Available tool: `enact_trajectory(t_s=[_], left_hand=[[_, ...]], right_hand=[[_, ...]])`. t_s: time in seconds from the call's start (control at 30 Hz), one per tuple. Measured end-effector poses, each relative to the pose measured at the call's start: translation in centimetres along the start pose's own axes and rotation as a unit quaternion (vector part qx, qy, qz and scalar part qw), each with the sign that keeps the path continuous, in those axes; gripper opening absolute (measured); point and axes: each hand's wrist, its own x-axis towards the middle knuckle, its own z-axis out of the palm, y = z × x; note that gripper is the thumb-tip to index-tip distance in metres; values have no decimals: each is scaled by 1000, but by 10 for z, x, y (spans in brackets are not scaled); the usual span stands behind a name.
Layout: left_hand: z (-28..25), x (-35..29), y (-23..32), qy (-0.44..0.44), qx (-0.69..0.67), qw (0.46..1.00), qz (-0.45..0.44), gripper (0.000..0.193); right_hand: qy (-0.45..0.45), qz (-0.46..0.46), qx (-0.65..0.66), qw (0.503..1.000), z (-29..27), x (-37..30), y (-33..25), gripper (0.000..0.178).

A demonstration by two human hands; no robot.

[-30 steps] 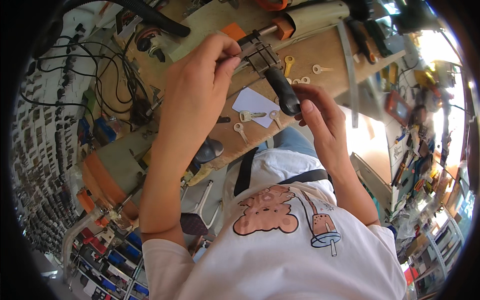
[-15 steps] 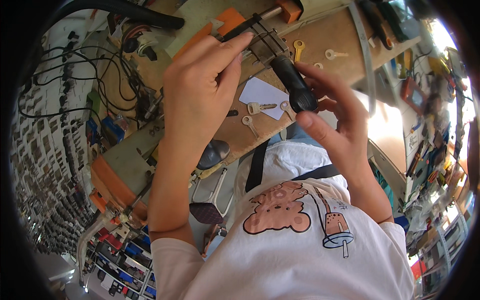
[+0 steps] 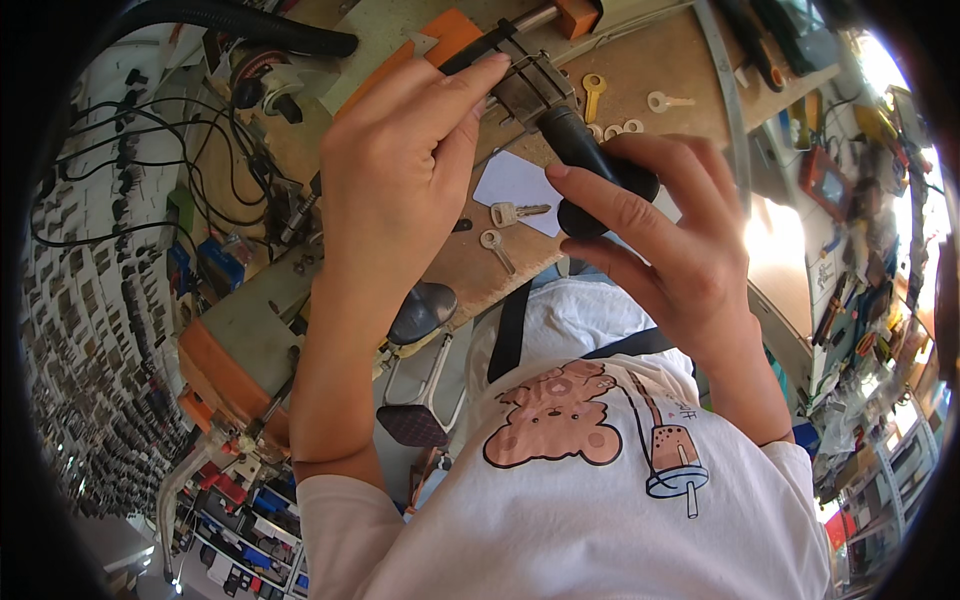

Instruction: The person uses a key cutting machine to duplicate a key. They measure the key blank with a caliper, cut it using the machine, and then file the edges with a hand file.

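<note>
My left hand (image 3: pixel 400 170) is closed in a pinch at the left side of a metal clamp (image 3: pixel 532 90) with crossing bars. Whatever lies between its fingertips is hidden. A thick black handle (image 3: pixel 572 138) sticks out from the clamp toward me. The fingers of my right hand (image 3: pixel 680 235) curl round its lower end. Below the handle, a silver key (image 3: pixel 520 213) lies partly over a white card (image 3: pixel 498 182). Another key (image 3: pixel 496 250) rests nearer the bench edge. Beyond the handle are a brass key (image 3: pixel 594 96), a pale key (image 3: pixel 668 101) and several partly covered key heads (image 3: pixel 612 131).
An orange and grey machine body (image 3: pixel 235 345) stands left of the bench, with loose black cables (image 3: pixel 200 150) behind it. A metal strip (image 3: pixel 724 90) crosses the bench at right. Tools hang along the right side. A black rounded knob (image 3: pixel 425 310) sits below my left forearm.
My right hand has shifted left and closed round the handle's end, its fingers now over the top. My left hand stays pinched at the clamp, almost unmoved.
</note>
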Motion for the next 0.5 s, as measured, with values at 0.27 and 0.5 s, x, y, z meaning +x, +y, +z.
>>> enact_trajectory(t_s=[0.27, 0.5], left_hand=[[2, -1, -1, 9, -20, 1000, -12, 23], [2, 0, 3, 15, -22, 998, -48, 18]], right_hand=[[78, 36, 72, 994, 17, -3, 3, 33], [105, 254, 426, 862, 26, -8, -7, 25]])
